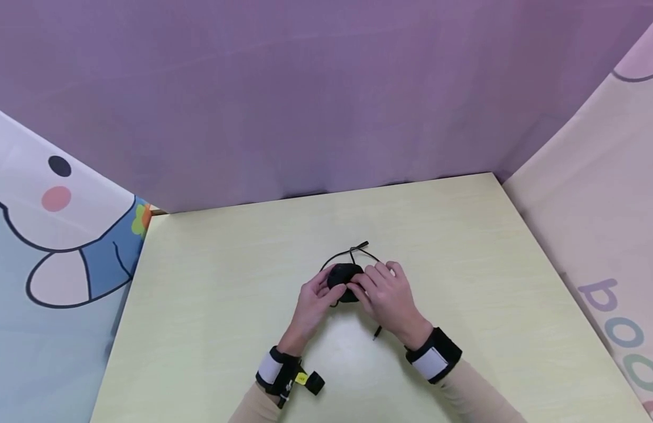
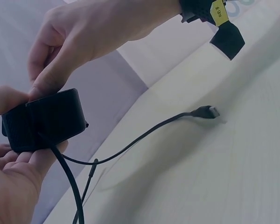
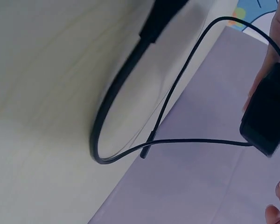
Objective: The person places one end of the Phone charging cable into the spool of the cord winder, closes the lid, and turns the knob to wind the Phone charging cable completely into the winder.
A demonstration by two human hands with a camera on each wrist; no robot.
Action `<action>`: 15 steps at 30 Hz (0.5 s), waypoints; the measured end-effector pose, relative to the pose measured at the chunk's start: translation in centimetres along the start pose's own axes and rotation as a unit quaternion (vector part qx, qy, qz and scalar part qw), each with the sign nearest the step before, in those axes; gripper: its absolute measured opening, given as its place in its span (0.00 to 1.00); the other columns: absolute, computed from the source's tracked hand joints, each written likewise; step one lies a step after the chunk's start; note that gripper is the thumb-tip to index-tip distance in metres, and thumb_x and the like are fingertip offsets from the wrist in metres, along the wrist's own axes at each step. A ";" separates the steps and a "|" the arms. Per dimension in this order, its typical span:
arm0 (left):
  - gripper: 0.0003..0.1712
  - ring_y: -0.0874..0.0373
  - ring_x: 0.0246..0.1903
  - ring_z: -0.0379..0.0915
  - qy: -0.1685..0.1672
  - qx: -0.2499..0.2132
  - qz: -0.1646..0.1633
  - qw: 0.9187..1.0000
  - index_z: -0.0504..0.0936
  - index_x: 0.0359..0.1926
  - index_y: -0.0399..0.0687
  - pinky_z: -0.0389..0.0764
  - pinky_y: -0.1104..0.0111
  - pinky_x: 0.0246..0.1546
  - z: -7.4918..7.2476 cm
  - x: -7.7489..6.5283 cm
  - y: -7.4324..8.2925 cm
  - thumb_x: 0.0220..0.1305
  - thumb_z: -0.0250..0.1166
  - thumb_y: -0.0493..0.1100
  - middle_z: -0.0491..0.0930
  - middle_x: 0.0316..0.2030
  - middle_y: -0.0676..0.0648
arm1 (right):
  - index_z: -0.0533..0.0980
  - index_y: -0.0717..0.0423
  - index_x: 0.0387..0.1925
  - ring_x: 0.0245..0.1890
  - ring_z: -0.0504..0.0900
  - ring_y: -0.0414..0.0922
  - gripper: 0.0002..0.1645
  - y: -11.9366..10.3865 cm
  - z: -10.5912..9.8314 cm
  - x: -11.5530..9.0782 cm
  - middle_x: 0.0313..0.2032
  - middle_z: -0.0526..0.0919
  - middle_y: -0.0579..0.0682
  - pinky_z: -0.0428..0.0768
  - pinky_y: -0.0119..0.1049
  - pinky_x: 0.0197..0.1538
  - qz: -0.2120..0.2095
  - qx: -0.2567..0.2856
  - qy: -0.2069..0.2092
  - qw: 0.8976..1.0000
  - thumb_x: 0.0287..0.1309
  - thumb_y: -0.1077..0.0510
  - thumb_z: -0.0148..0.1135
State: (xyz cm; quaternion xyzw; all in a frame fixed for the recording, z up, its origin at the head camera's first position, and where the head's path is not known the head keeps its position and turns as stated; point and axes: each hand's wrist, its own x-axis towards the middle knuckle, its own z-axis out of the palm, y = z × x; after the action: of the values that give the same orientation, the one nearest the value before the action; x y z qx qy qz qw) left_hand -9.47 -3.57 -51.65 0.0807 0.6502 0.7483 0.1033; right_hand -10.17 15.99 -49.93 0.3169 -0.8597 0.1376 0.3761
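Observation:
A small black box-shaped device (image 1: 343,275) with black cables is held up over the table between both hands. My left hand (image 1: 310,304) grips it from the left, and in the left wrist view its fingers lie under the box (image 2: 60,119). My right hand (image 1: 389,298) pinches the device's edge from the right, its thumb and fingers close to the left thumb. One cable (image 2: 149,130) ends in a wider plug (image 2: 204,112) with a metal tip. Another ends in a slim plug (image 3: 148,145). What lies under the right fingertips is hidden.
Both hands work above a pale wooden table (image 1: 215,282). A purple cloth (image 1: 316,106) hangs behind it, with printed cartoon cloths (image 1: 83,235) at the left and right sides. Each wrist wears a black strap (image 1: 437,355); a small black camera (image 1: 315,383) juts from the left one.

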 end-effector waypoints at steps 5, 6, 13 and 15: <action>0.35 0.63 0.51 0.82 0.018 -0.006 -0.021 1.000 0.66 0.74 0.32 0.81 0.75 0.50 0.2 0.0 0.2 0.72 0.65 0.39 0.77 0.62 0.28 | 0.83 0.54 0.31 0.29 0.78 0.49 0.22 -0.5 0.0 0.2 0.27 0.79 0.48 0.76 0.49 0.45 0.019 -0.007 0.000 1.000 0.75 0.46 0.54; 0.34 0.63 0.50 0.82 0.023 -0.008 -0.025 0.999 0.66 0.74 0.33 0.81 0.75 0.50 0.3 0.0 0.2 0.72 0.65 0.38 0.77 0.62 0.29 | 0.83 0.54 0.30 0.29 0.78 0.49 0.21 -0.6 0.0 0.3 0.27 0.79 0.48 0.76 0.49 0.45 0.023 -0.007 0.001 1.000 0.75 0.46 0.55; 0.34 0.62 0.51 0.82 0.033 -0.019 -0.031 0.999 0.65 0.74 0.32 0.81 0.75 0.50 0.5 0.0 0.2 0.72 0.64 0.35 0.76 0.62 0.28 | 0.81 0.56 0.29 0.29 0.77 0.51 0.20 -1.0 0.1 0.4 0.26 0.77 0.49 0.76 0.49 0.44 0.050 0.002 0.004 0.999 0.72 0.47 0.57; 0.34 0.61 0.51 0.82 0.034 -0.020 -0.031 0.999 0.65 0.74 0.32 0.81 0.75 0.50 0.6 0.1 0.2 0.71 0.64 0.35 0.76 0.62 0.27 | 0.80 0.56 0.28 0.28 0.77 0.51 0.21 -1.1 0.1 0.5 0.26 0.77 0.49 0.76 0.50 0.44 0.058 0.005 0.004 0.998 0.73 0.47 0.57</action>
State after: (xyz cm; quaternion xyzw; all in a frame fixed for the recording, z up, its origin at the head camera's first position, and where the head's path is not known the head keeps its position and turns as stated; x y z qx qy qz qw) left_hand -9.39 -3.03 -51.39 0.0336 0.6408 0.7597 0.1057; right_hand -9.81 14.90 -49.65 0.2676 -0.8745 0.1648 0.3694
